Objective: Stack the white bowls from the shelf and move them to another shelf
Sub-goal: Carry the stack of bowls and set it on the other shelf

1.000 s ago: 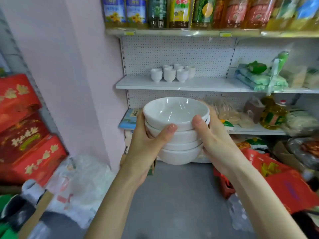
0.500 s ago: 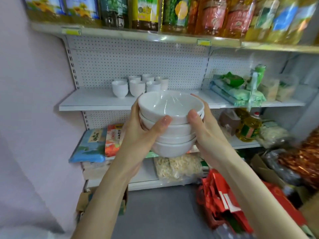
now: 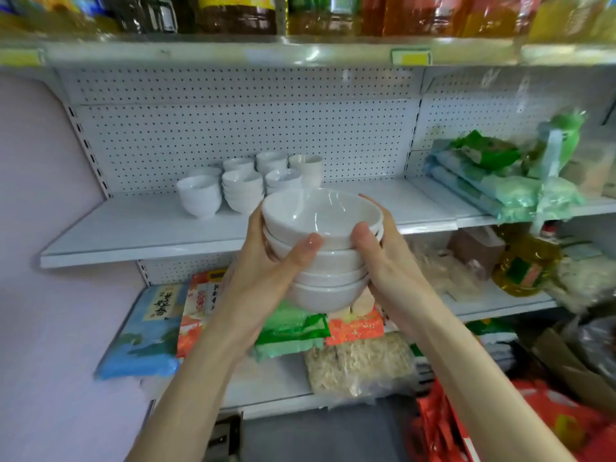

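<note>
A stack of several white bowls (image 3: 325, 255) hangs in mid-air in front of the white middle shelf (image 3: 140, 235). My left hand (image 3: 266, 278) grips the stack's left side, thumb across the front. My right hand (image 3: 390, 268) grips its right side, thumb on the upper rims. The stack's top rim is level with the shelf's front edge, and its base is below that edge.
Small white cups (image 3: 240, 185) stand in stacks at the back of the middle shelf. Green packets (image 3: 500, 181) lie on its right part. Oil bottles (image 3: 233, 11) line the top shelf. Food packets (image 3: 160, 328) fill the lower shelf, with an oil jug (image 3: 523, 265) at right.
The view has closed in on the shelving. The bowl stack, held in both hands, has come nearer to the middle shelf, and the grip is unchanged.
</note>
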`<action>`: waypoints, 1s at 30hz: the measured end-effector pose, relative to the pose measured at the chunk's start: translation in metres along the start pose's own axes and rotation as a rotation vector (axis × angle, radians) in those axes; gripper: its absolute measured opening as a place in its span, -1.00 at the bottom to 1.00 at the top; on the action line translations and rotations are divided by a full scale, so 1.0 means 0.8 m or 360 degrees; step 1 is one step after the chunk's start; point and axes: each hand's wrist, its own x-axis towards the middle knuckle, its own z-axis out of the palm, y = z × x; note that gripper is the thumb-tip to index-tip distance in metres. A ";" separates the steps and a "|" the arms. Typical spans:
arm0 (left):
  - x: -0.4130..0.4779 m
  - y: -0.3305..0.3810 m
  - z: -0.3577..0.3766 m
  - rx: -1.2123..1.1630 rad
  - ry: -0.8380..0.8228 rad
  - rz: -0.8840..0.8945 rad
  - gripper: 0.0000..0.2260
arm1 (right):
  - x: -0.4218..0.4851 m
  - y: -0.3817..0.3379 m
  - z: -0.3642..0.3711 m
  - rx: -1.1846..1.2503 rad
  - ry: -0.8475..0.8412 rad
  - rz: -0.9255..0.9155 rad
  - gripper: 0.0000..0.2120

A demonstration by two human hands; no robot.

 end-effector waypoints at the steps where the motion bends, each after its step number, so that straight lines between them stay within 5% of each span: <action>1: 0.027 -0.008 0.009 -0.0014 -0.0003 0.0001 -0.03 | 0.026 0.008 -0.013 0.0011 -0.0004 0.0000 -0.20; 21: 0.368 -0.229 0.082 0.0009 -0.0039 -0.0143 0.01 | 0.340 0.213 -0.161 -0.0099 0.0055 0.0157 -0.35; 30: 0.460 -0.322 0.086 -0.0052 0.0000 -0.0135 -0.05 | 0.427 0.302 -0.189 -0.0247 0.0055 0.0195 -0.13</action>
